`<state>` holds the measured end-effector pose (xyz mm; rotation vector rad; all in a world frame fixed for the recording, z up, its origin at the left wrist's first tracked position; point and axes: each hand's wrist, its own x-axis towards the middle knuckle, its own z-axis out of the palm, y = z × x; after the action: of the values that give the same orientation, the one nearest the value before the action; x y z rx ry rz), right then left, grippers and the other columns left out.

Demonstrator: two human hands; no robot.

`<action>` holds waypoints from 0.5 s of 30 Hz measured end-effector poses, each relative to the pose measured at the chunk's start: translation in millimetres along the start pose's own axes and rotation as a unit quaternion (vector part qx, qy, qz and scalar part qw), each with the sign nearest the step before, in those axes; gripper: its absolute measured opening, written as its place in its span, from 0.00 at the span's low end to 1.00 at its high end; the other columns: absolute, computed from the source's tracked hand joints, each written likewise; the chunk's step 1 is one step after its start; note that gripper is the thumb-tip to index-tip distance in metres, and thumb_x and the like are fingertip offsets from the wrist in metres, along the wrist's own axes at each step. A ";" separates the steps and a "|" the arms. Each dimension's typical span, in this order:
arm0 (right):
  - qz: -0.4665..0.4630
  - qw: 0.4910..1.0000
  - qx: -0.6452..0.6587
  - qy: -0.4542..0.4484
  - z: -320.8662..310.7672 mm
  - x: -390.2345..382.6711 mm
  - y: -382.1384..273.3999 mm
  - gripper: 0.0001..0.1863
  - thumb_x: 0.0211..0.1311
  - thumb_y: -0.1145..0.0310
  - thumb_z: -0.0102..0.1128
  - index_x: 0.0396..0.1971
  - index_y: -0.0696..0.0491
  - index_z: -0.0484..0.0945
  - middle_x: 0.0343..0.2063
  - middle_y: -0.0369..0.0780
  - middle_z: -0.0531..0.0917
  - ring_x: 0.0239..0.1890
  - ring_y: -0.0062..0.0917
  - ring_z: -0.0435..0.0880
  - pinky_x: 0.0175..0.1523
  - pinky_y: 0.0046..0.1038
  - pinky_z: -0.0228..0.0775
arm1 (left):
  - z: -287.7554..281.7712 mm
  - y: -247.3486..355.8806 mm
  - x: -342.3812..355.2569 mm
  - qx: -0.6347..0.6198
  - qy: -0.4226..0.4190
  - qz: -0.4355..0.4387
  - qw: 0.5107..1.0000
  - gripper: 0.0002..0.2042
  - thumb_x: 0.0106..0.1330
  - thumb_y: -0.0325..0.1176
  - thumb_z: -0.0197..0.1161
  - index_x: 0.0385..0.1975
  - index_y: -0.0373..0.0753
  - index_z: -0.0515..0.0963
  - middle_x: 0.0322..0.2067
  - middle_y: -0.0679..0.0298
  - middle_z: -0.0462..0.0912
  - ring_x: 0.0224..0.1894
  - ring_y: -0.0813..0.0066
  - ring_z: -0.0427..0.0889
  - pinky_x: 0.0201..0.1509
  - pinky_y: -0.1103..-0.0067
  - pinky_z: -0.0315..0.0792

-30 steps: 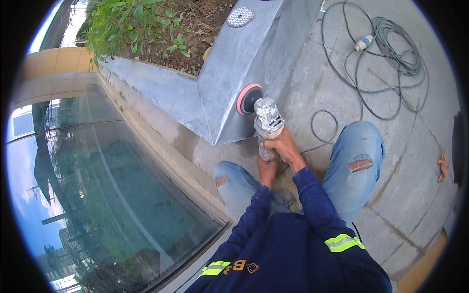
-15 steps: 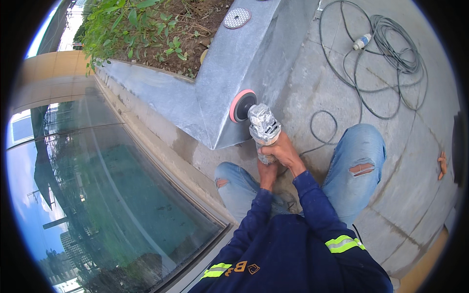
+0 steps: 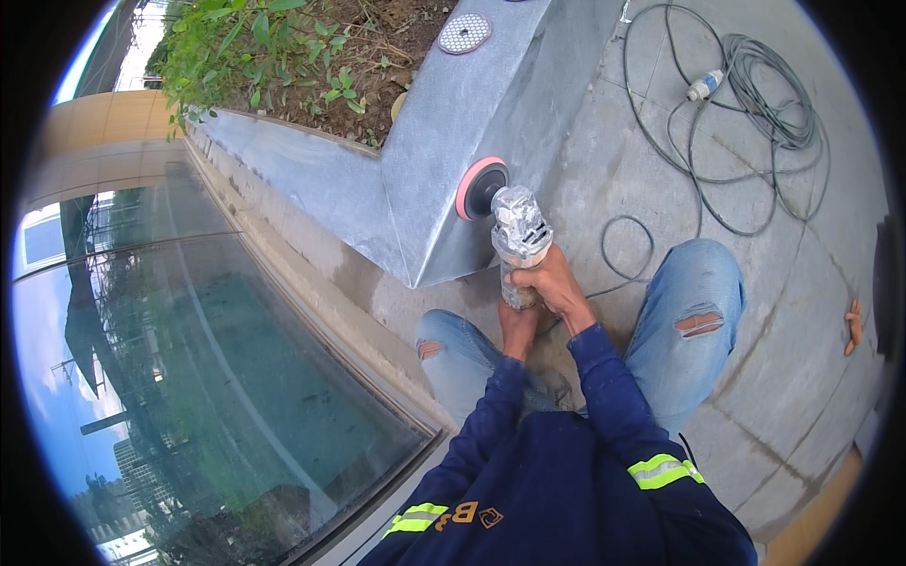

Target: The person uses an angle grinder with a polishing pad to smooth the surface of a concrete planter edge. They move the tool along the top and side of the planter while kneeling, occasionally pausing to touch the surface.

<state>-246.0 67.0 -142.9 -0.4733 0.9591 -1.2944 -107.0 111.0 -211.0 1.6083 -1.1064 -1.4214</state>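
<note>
A dusty angle grinder (image 3: pixel 520 226) with a black backing pad and pink disc (image 3: pixel 480 189) is in both my hands. Its disc leans against the edge between the top and side of a grey stone planter wall (image 3: pixel 444 160). My right hand (image 3: pixel 555 283) wraps round the grinder's body just behind its head. Lower down, my left hand (image 3: pixel 518 325) is closed round the rear of the handle, its fingers partly hidden by the tool. On the wall top lies a white perforated round polishing pad (image 3: pixel 464 34).
Soil and green plants (image 3: pixel 255 57) fill the planter. A glass panel (image 3: pixel 217 358) runs along the left. On the paving at right lie a coiled grey cable (image 3: pixel 774 104) with a white-and-blue connector (image 3: pixel 704 85) and a small orange-brown object (image 3: pixel 853 327). My bent knees flank the tool.
The grinder and both hands have shifted slightly up and to the right, carrying the disc along the wall edge away from the near corner. My grip stays the same.
</note>
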 end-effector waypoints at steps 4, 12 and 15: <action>-0.006 0.999 -0.028 0.023 0.3 -4.1 -0.3 0.37 0.43 0.80 0.75 0.61 0.61 0.78 0.53 0.41 0.86 0.55 0.30 0.85 0.61 0.33 0.77 | 8.1 -3.1 -9.0 0.028 0.023 0.042 0.998 0.25 0.62 0.26 0.69 0.61 0.33 0.77 0.53 0.60 0.86 0.54 0.69 0.85 0.60 0.73 0.76; 0.020 1.000 0.000 0.004 -1.8 -1.2 -5.7 0.38 0.43 0.82 0.74 0.62 0.61 0.78 0.54 0.40 0.86 0.55 0.30 0.85 0.64 0.34 0.76 | 6.3 5.2 -0.7 0.026 0.005 -0.002 1.000 0.26 0.59 0.24 0.69 0.60 0.32 0.78 0.54 0.59 0.86 0.55 0.68 0.85 0.59 0.72 0.76; 0.001 1.000 -0.005 0.008 1.7 -0.6 -1.9 0.37 0.44 0.82 0.74 0.61 0.61 0.79 0.53 0.40 0.87 0.55 0.30 0.85 0.64 0.34 0.76 | 13.0 11.9 -1.6 0.027 0.040 0.025 0.999 0.24 0.59 0.24 0.68 0.58 0.32 0.79 0.51 0.59 0.87 0.52 0.68 0.86 0.57 0.72 0.77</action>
<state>-245.7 66.7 -140.2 -0.4701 0.9797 -1.2947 -121.6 108.4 -201.4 1.6491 -1.1396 -1.2927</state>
